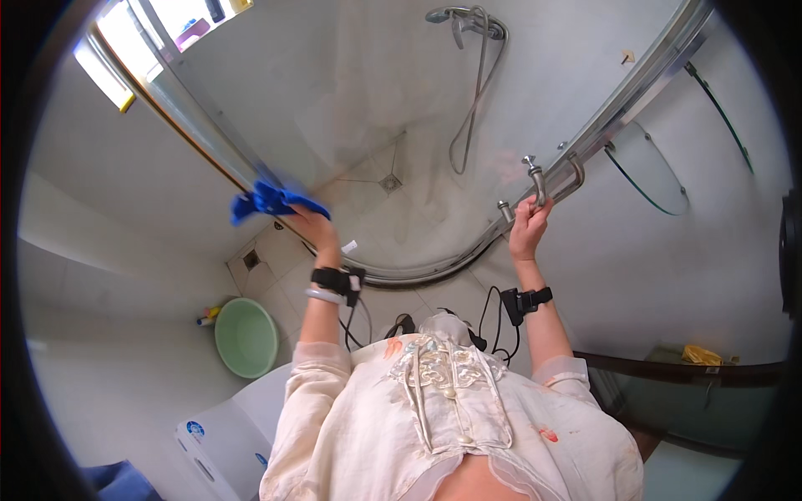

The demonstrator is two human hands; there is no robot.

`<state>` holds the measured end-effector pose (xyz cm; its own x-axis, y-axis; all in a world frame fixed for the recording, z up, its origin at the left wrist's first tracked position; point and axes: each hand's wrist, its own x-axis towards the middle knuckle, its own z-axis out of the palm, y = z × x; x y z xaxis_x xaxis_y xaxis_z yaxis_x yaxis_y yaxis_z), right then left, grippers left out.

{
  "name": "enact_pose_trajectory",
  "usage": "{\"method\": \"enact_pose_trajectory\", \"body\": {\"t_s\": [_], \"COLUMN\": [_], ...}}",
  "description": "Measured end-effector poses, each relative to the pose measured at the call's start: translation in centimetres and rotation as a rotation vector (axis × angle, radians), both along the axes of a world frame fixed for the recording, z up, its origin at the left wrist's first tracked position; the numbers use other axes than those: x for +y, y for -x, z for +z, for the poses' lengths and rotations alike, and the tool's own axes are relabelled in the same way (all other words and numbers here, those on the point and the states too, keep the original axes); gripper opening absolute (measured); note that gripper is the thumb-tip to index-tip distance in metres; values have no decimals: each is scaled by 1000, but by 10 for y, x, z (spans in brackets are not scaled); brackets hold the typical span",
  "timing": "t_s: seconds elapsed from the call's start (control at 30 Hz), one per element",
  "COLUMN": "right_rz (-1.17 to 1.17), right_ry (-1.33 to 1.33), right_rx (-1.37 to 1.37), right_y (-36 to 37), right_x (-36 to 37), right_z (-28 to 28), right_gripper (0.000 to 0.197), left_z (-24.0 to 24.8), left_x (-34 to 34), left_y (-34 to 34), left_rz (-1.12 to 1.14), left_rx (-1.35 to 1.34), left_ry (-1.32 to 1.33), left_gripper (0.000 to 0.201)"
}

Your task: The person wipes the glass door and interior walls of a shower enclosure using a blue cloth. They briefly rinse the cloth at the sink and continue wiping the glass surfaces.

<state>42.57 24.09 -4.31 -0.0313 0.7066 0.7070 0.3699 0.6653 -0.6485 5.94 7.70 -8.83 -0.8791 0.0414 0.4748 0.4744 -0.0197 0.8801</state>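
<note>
A crumpled blue cloth [271,200], slightly smeared by motion, is gripped in my left hand [312,225]. It lies against the glass and metal frame on the left side of the curved shower enclosure [409,274]. On the right, the fingers of my right hand [528,227] are closed round the lower part of a curved metal door handle [538,185]. Glass stands between my hands and the shower interior. Black straps with small devices and cables are on both wrists, and a pale bangle is on the left one.
A hand shower [458,18] with its hose hangs on the far wall, above a floor drain [390,183]. A green basin [246,337] and a white appliance [225,442] stand at the lower left. Glass shelves [643,188] jut from the right wall, above a dark-edged counter [668,371].
</note>
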Motion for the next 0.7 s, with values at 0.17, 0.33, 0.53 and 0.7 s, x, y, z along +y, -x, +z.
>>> {"method": "enact_pose_trajectory", "body": {"t_s": [0.17,0.33,0.53,0.7], "right_rz": [89,162,150,191], "right_ry": [146,214,217,215], "right_rx": [97,223,256,249], "right_y": [1,8,6,10], "right_x": [-3,-14,-14,-11], "right_z": [6,24,25,20], "right_gripper": [13,12,12,13], "left_z": [10,113,55,-81], "left_x": [3,8,2,5], "left_y": [-46,-14,-10,-47], "left_rz": [-166,-189,-75,-152], "left_rx": [-515,55,-67,-676], "left_ry": [-281,-337,-199,-215], "left_gripper": [69,49,57,65]}}
